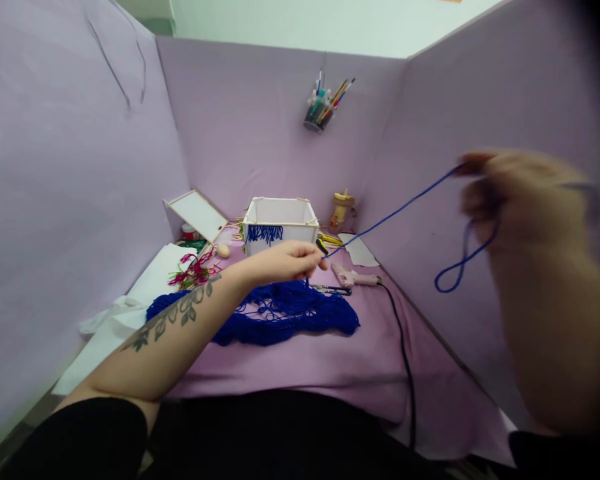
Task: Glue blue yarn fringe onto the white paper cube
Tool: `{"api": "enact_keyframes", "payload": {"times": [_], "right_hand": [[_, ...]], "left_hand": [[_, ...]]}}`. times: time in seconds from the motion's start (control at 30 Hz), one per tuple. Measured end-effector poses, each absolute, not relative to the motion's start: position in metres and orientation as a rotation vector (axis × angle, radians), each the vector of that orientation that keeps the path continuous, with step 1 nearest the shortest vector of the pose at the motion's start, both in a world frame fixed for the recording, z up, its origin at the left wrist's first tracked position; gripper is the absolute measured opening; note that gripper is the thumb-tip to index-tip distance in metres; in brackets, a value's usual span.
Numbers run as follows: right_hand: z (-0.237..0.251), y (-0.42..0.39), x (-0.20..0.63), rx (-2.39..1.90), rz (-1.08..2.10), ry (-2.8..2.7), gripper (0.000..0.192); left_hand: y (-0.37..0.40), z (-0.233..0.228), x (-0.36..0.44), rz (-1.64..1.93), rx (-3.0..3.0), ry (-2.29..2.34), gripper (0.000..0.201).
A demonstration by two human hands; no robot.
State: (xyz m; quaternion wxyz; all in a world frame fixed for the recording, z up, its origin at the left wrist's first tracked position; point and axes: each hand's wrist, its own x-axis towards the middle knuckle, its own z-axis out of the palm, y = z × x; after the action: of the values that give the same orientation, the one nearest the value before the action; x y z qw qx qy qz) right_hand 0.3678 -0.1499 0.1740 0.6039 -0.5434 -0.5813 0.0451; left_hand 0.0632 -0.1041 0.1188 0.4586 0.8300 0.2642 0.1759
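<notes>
Left hand (287, 261) pinches blue yarn strand (395, 213) above blue yarn heap (280, 317); blurred right hand (520, 200) clamps other end, loop dangling. Risk: heap tangles, strand snags glue gun (353, 275) near bench's right edge.

Work table (300, 363), draped in a lilac cloth, is carrying: a heap of blue yarn (280, 319) lying at centre; a white box frame (280, 225) standing behind it, blue strands hanging on its front; a glue gun (353, 275) resting to the right, its black cord (404, 350) trailing toward the near edge; scissors (333, 289) lying just beside the yarn; white paper sheets (130, 303) spreading along the left; red-and-green threads (196, 270) sitting on them.
</notes>
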Motion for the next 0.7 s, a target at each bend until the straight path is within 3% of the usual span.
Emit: {"api": "enact_keyframes", "payload": {"times": [0.1,0.2,0.33,0.43,0.57,0.7], "right_hand": [[0.142,-0.141,0.318,-1.258,0.610,-1.471,0.038],[0.125,-0.130,0.280,-1.198,0.773,-1.605,0.039],[0.134,-0.122,0.258,-1.084,0.731,-1.583,0.037],[0.153,-0.123,0.254,-1.053,0.603,-1.521,0.036],[0.197,-0.130,0.261,-0.886,0.468,-1.410,0.030],[0.249,-0.131,0.294,-0.757,0.239,-1.226,0.042]], "left_hand": [[-0.097,0.139,0.055,0.615,2.087,0.705,0.030],[-0.099,0.165,0.054,0.686,2.202,0.753,0.023],[-0.101,0.181,0.054,0.816,2.192,0.858,0.021],[-0.103,0.168,0.058,0.854,2.101,0.892,0.027],[-0.115,0.135,0.071,0.528,1.979,0.675,0.049],[-0.125,0.120,0.079,0.197,1.959,0.520,0.033]]}}
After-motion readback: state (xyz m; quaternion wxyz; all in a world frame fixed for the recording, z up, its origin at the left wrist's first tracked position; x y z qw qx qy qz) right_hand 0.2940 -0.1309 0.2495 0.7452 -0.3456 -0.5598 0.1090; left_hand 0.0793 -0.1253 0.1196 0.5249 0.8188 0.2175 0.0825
